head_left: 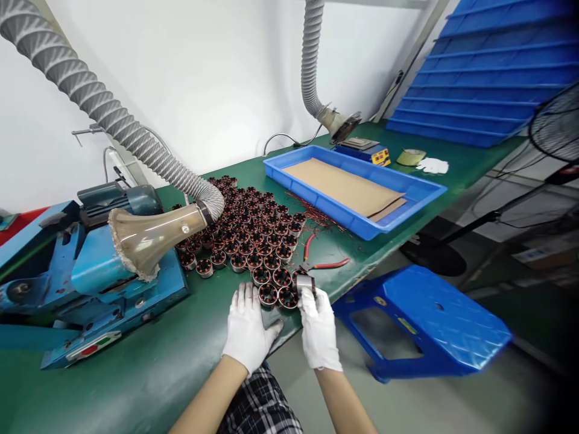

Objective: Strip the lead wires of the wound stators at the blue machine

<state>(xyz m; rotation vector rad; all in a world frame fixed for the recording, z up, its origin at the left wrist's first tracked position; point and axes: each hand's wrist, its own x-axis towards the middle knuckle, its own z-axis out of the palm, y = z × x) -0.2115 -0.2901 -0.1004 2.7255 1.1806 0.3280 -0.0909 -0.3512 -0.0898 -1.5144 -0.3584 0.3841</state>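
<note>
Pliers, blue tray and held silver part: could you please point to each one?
Pliers (pixel 330 264): head view, on one red handle.
Blue tray (pixel 323 204): head view, on its long outer wall.
Held silver part (pixel 304 283): head view, on its side.

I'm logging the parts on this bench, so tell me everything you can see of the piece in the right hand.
The piece is a short cylinder with a smooth, silvery, metal-looking outer band and darker ends. It seems tipped on its side, its band facing the camera; its inside can't be seen. The white-gloved right hand grips it from the near side, beside the similar pieces grouped on the green table. Whether it touches its neighbours is unclear.
</note>
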